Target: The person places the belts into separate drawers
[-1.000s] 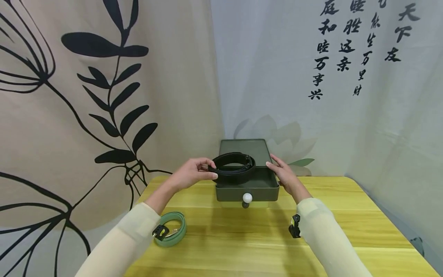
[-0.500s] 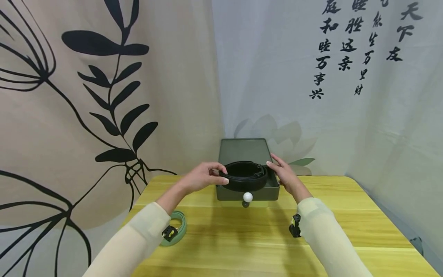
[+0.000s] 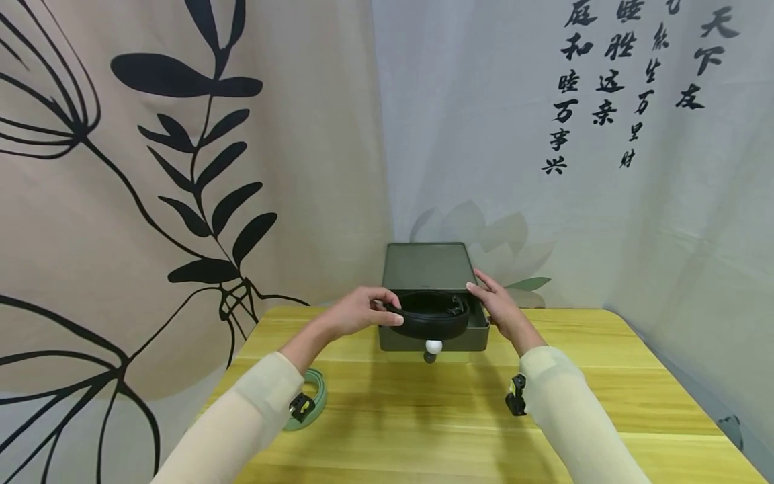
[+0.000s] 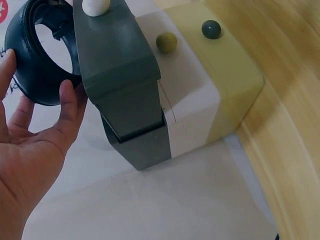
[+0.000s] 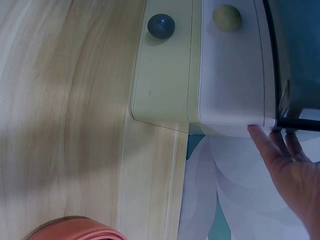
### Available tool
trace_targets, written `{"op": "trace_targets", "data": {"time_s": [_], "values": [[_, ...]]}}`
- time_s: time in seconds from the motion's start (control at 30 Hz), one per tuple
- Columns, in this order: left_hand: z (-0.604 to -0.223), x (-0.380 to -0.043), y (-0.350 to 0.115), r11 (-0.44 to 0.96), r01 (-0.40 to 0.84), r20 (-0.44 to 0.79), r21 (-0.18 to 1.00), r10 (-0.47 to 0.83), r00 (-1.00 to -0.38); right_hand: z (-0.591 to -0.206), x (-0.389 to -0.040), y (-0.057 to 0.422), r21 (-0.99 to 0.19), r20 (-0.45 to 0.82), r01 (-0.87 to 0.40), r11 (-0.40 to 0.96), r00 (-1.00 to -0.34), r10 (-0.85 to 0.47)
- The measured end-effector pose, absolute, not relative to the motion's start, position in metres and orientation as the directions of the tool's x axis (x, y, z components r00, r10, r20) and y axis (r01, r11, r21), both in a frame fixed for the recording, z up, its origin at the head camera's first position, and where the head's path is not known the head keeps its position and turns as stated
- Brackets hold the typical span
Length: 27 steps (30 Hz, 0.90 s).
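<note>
In the head view, my left hand (image 3: 363, 310) pinches a coiled black belt (image 3: 432, 328) by its left side. The belt sits low over the pulled-out top drawer (image 3: 399, 343) of a small drawer unit (image 3: 429, 265), partly within its walls. Seen from the left wrist, thumb and fingers spread around the belt (image 4: 25, 70) beside the dark green drawer (image 4: 120, 55). My right hand (image 3: 498, 306) rests against the unit's right side, its fingers fairly straight. The right wrist view shows those fingertips (image 5: 257, 132) touching the side near the white middle drawer (image 5: 232, 75).
A coiled green belt (image 3: 322, 393) lies on the wooden table (image 3: 435, 430), partly behind my left sleeve. A reddish coil (image 5: 80, 231) shows at the right wrist view's lower edge. Below the white drawer is a pale yellow drawer (image 5: 162, 80). A printed curtain (image 3: 326, 168) hangs behind.
My left hand has carried the black belt to the right and down, from the drawer's left rear to low over its front. The right hand stays in place.
</note>
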<state>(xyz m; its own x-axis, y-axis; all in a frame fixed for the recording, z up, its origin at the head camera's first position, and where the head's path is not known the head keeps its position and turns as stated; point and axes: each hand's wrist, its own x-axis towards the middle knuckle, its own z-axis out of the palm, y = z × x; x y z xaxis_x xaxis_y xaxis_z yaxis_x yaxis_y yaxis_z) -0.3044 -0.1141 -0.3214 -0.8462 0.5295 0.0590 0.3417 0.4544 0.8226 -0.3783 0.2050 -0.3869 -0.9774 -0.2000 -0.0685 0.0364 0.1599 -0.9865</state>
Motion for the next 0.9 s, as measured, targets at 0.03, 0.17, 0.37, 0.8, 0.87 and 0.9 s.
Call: {"op": "trace_targets", "data": {"time_s": [0.03,0.17,0.37,0.8,0.87,0.9], "values": [[-0.321,-0.305,-0.114,0.461,0.341,0.056,0.819,0.528,-0.847,-0.387,-0.378,0.205,-0.986,-0.066,0.034,0.162,-0.978,-0.197],[-0.321,-0.306,-0.112,0.486,0.33,0.037,0.809,0.519,-0.854,-0.391,-0.379,0.206,-0.984,-0.05,0.016,0.178,-0.981,-0.187],[-0.322,-0.309,-0.109,0.495,0.286,0.001,0.82,0.5,-0.866,-0.395,-0.381,0.207,-0.982,-0.038,0.002,0.187,-0.982,-0.184],[-0.322,-0.315,-0.103,0.487,0.232,-0.033,0.842,0.476,-0.879,-0.372,-0.362,0.202,-0.986,-0.064,0.029,0.164,-0.976,-0.208],[-0.322,-0.316,-0.102,0.489,0.23,-0.033,0.841,0.471,-0.881,-0.368,-0.358,0.201,-0.986,-0.062,0.026,0.168,-0.974,-0.216],[-0.322,-0.316,-0.101,0.491,0.229,-0.033,0.84,0.468,-0.883,-0.366,-0.357,0.201,-0.985,-0.062,0.025,0.169,-0.974,-0.219]]}}
